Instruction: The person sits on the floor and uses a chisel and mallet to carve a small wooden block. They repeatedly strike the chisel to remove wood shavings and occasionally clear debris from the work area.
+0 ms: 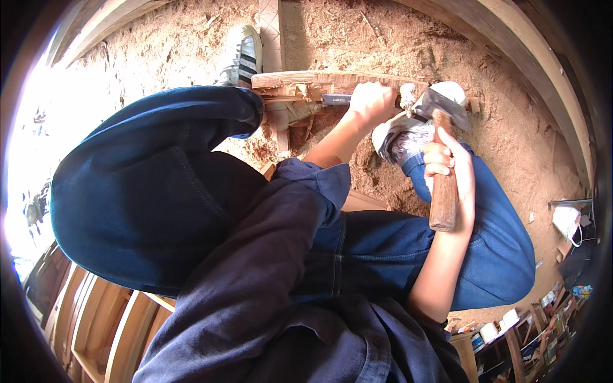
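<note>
A long piece of reddish wood (294, 83) with a rough, chipped edge lies crosswise near the top of the head view. My left hand (373, 99) grips a chisel whose flat metal blade (335, 99) lies along the near edge of the wood, pointing left. My right hand (447, 159) is wrapped round the wooden handle (442, 207) of a hammer. Its dark metal head (452, 112) is just right of my left hand, over my white shoe (389, 140). My other white shoe (237, 54), with dark stripes, rests at the wood's left end.
Sawdust and shavings (338, 38) cover the ground under a narrow timber (271, 32). Curved beams (543, 64) run along the upper right. Wooden pieces (121, 332) are stacked at lower left. A white mask (565, 223) hangs at right, above a cluttered shelf (511, 338).
</note>
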`<state>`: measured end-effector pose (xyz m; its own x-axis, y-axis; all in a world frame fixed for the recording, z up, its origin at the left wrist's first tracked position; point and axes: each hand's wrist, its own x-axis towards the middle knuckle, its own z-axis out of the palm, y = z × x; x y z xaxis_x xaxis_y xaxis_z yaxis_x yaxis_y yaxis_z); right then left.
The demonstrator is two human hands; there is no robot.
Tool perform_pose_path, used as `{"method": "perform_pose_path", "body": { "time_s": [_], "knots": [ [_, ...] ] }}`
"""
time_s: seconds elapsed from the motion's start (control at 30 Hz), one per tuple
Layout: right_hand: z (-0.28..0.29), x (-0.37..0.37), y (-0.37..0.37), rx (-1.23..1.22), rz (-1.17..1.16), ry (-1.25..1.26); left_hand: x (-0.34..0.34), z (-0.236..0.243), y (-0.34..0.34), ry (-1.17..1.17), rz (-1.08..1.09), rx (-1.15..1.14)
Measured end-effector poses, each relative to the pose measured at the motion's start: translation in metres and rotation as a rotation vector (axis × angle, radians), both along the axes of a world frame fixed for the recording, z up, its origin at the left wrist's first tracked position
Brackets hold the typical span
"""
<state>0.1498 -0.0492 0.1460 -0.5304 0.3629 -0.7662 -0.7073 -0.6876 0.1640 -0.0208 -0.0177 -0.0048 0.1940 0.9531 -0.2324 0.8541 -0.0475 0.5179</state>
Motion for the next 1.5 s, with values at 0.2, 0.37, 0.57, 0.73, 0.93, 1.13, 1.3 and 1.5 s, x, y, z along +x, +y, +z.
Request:
{"method": "perform_pose_path", "body": {
  "time_s": [0.2, 0.37, 0.57, 0.73, 0.93, 1.13, 1.3, 1.5],
  "knots": [
    [-0.005, 0.013, 0.005, 0.346, -0.154, -0.606, -0.007, 0.001, -0.002, -0.008, 0.016, 0.016],
    [-0.01, -0.025, -0.016, 0.25, 0.238, -0.624, 0.0, 0.007, 0.001, -0.005, 0.014, -0.033],
    [-0.002, -0.008, 0.003, 0.08, 0.039, -0.172, -0.006, 0.002, -0.002, -0.013, 0.019, 0.012],
    [0.006, 0.008, 0.009, 0.272, -0.144, -0.618, -0.007, 0.004, 0.0, -0.016, 0.023, -0.003],
    [-0.028, -0.009, -0.014, 0.264, 0.305, -0.474, -0.001, 0.006, 0.002, -0.014, 0.012, -0.012],
    [0.004, -0.016, 0.006, 0.084, 0.054, -0.136, -0.012, 0.004, 0.0, -0.011, 0.071, 0.049],
    [0.004, 0.01, 0.013, 0.24, -0.118, -0.524, -0.007, 0.001, 0.002, -0.046, 0.036, 0.035],
    [-0.004, 0.038, 0.016, 0.046, -0.253, -0.138, -0.006, 0.001, 0.004, -0.049, 0.03, 0.063]
  ]
}}
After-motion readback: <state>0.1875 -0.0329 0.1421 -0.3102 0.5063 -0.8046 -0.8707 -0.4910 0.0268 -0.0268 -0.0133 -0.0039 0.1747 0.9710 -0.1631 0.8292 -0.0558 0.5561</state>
